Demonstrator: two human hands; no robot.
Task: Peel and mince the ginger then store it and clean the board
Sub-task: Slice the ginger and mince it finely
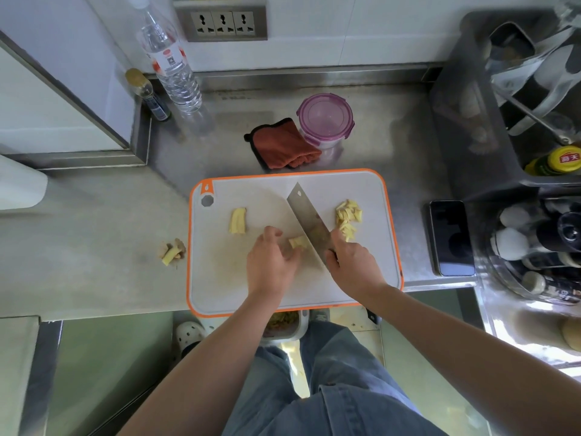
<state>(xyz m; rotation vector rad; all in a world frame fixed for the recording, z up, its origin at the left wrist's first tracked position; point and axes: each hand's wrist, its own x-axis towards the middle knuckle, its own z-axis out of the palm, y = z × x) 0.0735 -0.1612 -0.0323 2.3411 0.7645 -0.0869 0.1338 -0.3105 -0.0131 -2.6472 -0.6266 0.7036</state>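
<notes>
One cutting board [226, 278], white with an orange rim, lies across the steel counter, and the mincing step is judged to be in hand on it; peeling appears finished. One cleaver [306, 220] is gripped at its handle by the right hand [353, 265], fingers wrapped round it. The blade is slanted from five o'clock towards twelve o'clock over the board's middle, and its edge is set just beside the ginger piece [298, 242]. One lidded container [325, 119] stands beyond the board at twelve o'clock, touched on its nine o'clock side by one folded red cloth [283, 144]; both are judged to be kept for storing and wiping. Two hands are counted. The ginger piece is steadied near the board's centre by the left hand [270, 262], thumb and curled fingertips pinched about it. Three lots of ginger are counted on the board: the held piece, one peeled slab [238, 220] at nine o'clock, not yet cut, and one loose pile of strips [348, 218] at three o'clock. One small heap of peelings [172, 251] is left on the counter, off the board at nine o'clock. For the next move, close downward cuts through the held piece are called for, with the fingertips tucked back from the edge. Cross cuts are then needed, since strips are not yet mince.
</notes>
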